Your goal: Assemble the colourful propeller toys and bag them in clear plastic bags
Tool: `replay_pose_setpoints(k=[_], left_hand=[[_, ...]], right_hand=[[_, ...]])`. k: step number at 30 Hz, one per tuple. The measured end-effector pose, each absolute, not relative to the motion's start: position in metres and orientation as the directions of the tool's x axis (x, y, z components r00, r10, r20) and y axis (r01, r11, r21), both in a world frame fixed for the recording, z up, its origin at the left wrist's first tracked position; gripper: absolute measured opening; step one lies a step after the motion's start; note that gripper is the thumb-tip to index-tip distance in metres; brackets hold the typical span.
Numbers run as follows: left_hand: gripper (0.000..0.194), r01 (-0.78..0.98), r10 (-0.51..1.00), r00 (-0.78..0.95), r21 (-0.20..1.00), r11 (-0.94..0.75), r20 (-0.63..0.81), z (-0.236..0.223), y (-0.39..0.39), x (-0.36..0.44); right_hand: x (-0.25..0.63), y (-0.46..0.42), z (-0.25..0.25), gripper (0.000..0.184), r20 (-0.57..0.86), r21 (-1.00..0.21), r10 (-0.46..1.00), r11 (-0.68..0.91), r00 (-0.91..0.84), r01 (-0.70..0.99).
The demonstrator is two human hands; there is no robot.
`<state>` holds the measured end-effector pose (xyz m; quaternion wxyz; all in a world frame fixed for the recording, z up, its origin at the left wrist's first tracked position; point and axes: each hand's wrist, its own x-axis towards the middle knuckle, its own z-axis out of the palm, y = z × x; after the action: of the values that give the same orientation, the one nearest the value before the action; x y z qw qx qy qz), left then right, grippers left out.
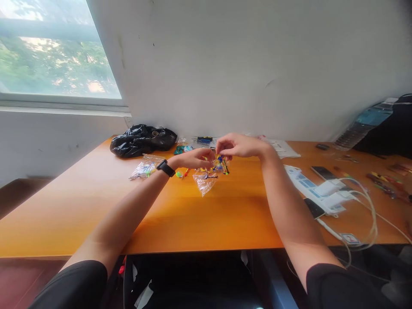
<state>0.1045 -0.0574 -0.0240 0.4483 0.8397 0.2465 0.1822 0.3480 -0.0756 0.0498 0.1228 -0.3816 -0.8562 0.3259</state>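
Note:
Above the middle of the table, a clear plastic bag [204,183] hangs from my left hand [195,159], whose fingers are closed on it. A cluster of small yellow, blue and red pieces [221,165] shows at the bag's upper right part. Over this cluster my right hand [237,145] is bent down with its fingertips pinched together; what lies between them is too small to name. Just left of the bag, a small green-and-white round piece [179,174] and a red stick-like piece [186,172] lie on the table.
A second clear bag [146,166] lies near my left wrist, with a black plastic bag [141,140] behind it. At right are a white power strip [313,189] with chargers and cables, phones [322,172], and a tilted water bottle [363,124]. A wall [225,68] stands behind the table.

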Motion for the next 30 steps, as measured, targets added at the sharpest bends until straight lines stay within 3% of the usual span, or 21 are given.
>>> replay_pose_setpoints(k=[6,12,20,25,30], left_hand=[[0.035,0.177,0.585,0.803,0.892,-0.416,0.113,-0.018,-0.062,0.105],[0.044,0.104,0.603,0.784,0.924,-0.368,0.151,-0.024,-0.055,0.107],[0.035,0.071,0.733,0.576,0.872,-0.484,0.361,-0.02,-0.058,0.11],[0.025,0.01,0.717,0.528,0.841,-0.541,0.455,-0.017,-0.061,0.112],[0.027,-0.018,0.672,0.537,0.803,-0.595,0.51,-0.02,-0.061,0.115]], right_hand=[[0.348,-0.078,0.052,0.01,0.023,-0.665,0.787,0.473,-0.617,0.578],[0.349,-0.075,0.05,0.016,-0.005,-0.731,0.784,0.421,-0.621,0.537],[0.352,-0.078,0.053,0.017,0.11,-0.662,0.851,0.448,-0.513,0.601],[0.359,-0.07,0.053,0.024,0.215,-0.712,0.853,0.47,-0.475,0.522],[0.366,-0.053,0.046,0.031,0.279,-0.739,0.899,0.425,-0.337,0.523]])
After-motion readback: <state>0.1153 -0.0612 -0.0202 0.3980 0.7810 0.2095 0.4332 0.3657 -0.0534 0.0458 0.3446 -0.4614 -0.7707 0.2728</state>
